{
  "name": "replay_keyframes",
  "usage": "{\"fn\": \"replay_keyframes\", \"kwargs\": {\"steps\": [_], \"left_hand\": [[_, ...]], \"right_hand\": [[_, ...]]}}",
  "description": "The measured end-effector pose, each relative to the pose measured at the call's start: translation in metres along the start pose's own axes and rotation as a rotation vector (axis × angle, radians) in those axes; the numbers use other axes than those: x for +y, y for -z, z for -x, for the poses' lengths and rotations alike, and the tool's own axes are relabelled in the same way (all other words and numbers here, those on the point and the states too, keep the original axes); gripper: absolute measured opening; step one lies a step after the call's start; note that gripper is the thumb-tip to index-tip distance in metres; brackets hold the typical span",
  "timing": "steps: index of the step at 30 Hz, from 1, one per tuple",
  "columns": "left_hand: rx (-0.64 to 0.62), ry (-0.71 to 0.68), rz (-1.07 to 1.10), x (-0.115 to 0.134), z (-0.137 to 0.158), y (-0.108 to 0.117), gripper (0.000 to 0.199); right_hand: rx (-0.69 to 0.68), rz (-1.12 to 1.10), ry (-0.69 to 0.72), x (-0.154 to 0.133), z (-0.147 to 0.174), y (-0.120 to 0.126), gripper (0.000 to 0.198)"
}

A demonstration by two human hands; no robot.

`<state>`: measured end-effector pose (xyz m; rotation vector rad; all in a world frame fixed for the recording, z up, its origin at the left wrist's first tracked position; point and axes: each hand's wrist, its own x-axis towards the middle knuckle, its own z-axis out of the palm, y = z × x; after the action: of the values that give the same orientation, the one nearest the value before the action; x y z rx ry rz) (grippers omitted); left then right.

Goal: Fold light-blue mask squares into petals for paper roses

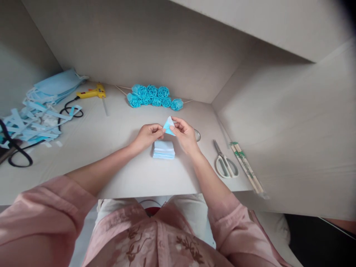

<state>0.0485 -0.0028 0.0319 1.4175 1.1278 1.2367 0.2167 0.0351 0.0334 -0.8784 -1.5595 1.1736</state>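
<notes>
Between my two hands is a small folded piece of light-blue mask fabric, its pointed tip upward. My right hand pinches its right side between thumb and fingers. At its lower left corner, my left hand is closed with thumb and fingertips on the edge. Just below, a stack of cut blue fabric pieces lies on the table. Partly hidden behind my right hand is a round object, perhaps a roll of tape.
Several blue fabric roses on sticks lie at the back. A yellow glue gun, blue face masks and fabric scraps are on the left. White-handled scissors and packaged wooden sticks lie right, beside a wall.
</notes>
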Motion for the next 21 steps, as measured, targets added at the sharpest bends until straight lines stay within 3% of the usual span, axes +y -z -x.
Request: {"fn": "replay_keyframes", "kwargs": {"steps": [11, 21], "left_hand": [[0.022, -0.001, 0.035, 0.0001, 0.0004, -0.0001, 0.032], [0.015, 0.053, 0.152, 0.0028, 0.0001, 0.0005, 0.035]], "right_hand": [[-0.05, -0.002, -0.003, -0.002, 0.0005, 0.0001, 0.049], [-0.002, -0.029, 0.008, 0.0001, -0.0002, -0.0002, 0.044]]}}
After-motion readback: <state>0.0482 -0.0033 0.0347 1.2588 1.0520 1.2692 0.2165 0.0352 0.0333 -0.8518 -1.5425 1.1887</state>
